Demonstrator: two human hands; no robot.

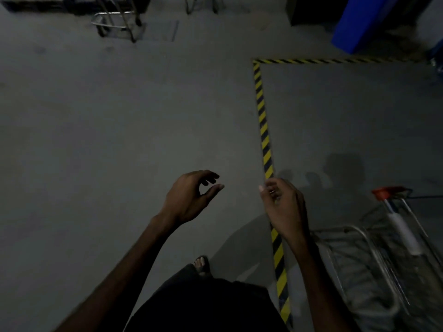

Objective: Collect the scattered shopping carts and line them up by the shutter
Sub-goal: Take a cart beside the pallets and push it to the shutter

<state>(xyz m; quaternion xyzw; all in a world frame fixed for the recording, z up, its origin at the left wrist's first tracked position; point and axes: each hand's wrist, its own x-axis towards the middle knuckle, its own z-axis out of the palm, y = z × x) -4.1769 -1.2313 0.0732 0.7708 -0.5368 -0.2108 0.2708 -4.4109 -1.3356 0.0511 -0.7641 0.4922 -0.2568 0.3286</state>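
A metal shopping cart [383,257] with a red-capped handle stands at the lower right, inside the yellow-and-black floor tape [263,130]. Its basket is cut off by the frame edge. My left hand [191,197] hangs in the air over the bare floor, fingers loosely curled, holding nothing. My right hand [284,207] is raised just left of the cart, fingers loosely bent and empty, apart from the cart. The lower frame of another cart [115,22] shows at the far top left, and legs of a third cart [201,4] at the top centre.
Grey concrete floor fills the middle. A blue panel [366,22] leans at the top right beside a dark opening. The tape marks a rectangular zone on the right. My foot in a sandal [201,265] is below the hands.
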